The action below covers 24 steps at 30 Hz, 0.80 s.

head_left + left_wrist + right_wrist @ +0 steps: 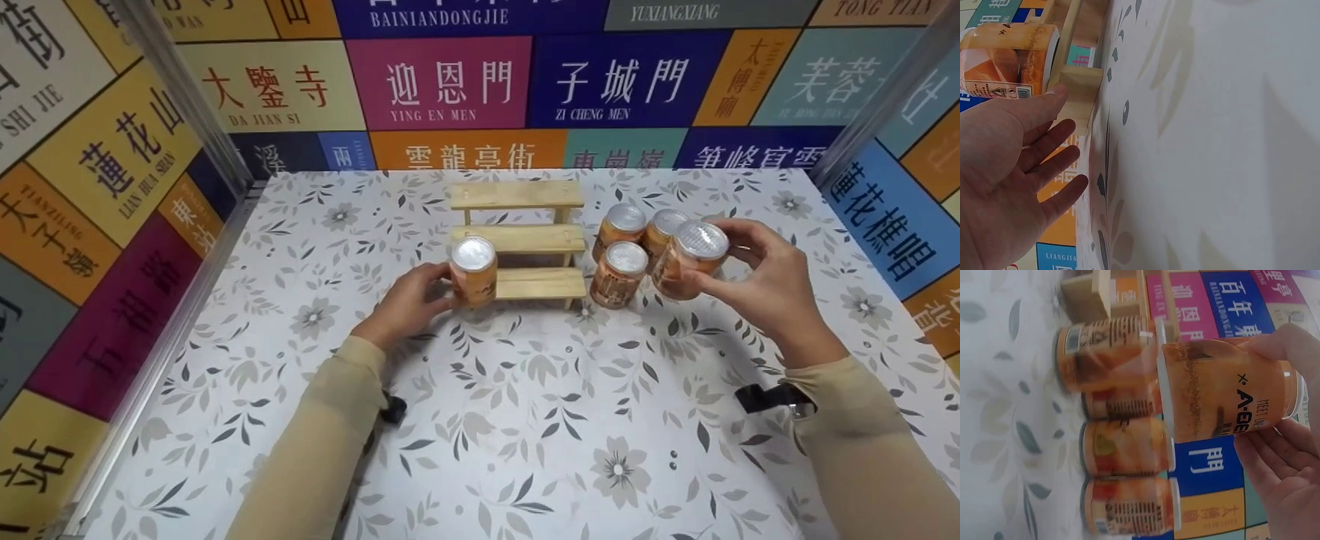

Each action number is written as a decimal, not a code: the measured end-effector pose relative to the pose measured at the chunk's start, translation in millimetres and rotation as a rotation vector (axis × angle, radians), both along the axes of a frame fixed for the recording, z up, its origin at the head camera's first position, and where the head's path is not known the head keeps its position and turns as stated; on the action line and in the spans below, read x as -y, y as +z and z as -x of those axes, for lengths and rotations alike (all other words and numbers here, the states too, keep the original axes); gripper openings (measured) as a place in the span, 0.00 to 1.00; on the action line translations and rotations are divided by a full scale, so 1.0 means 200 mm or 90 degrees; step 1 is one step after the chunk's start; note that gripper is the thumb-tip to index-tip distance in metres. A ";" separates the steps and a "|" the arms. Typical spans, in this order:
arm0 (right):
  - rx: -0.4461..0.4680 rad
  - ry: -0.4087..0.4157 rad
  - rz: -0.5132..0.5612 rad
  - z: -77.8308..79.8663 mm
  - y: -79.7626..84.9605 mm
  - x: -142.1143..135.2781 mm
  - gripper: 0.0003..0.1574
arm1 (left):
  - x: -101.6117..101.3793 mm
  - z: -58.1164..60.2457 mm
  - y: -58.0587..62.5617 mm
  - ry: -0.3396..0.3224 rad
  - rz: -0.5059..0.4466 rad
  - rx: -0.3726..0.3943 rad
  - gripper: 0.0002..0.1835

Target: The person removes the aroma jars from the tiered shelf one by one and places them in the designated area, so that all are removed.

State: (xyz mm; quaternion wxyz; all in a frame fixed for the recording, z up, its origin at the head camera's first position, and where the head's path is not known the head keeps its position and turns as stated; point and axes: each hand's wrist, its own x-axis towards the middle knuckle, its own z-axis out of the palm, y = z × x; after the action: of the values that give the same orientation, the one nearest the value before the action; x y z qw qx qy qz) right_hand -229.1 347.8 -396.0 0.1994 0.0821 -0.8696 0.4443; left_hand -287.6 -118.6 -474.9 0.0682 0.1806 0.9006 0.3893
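A small orange can [474,274] with a silver lid is upright at the left end of the lowest step of a wooden three-step stand [536,283]. Beside it is my left hand [409,304]; in the left wrist view the fingers [1053,160] are spread and fairly straight, and the thumb lies by the can's lower edge. My right hand [772,281] grips another orange can [1219,391] between thumb and fingers, tilted slightly and raised off the table. Close to it several like cans stand grouped, the nearest can [619,276] in front.
A table [525,420] with a leaf-and-flower cover lies under everything. Behind it rises a wall of coloured sign panels [442,82], and more panels flank both sides. The stand's middle step [525,238] and top step [517,195] hold no cans.
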 end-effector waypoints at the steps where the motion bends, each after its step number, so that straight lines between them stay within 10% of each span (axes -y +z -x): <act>1: 0.001 -0.004 0.001 0.00 -0.01 -0.01 0.42 | 0.00 0.00 0.00 0.001 0.000 -0.001 0.33; 24: 0.130 -0.024 -0.066 0.12 -0.27 -0.10 0.42 | -0.01 0.00 0.00 0.014 -0.006 0.009 0.28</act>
State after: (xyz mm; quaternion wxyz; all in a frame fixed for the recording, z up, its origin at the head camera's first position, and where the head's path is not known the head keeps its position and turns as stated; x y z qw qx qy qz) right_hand -252.5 367.4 -449.4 0.1140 0.0300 -0.9084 0.4012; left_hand -287.7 -117.1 -475.3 0.0693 0.1687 0.9003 0.3951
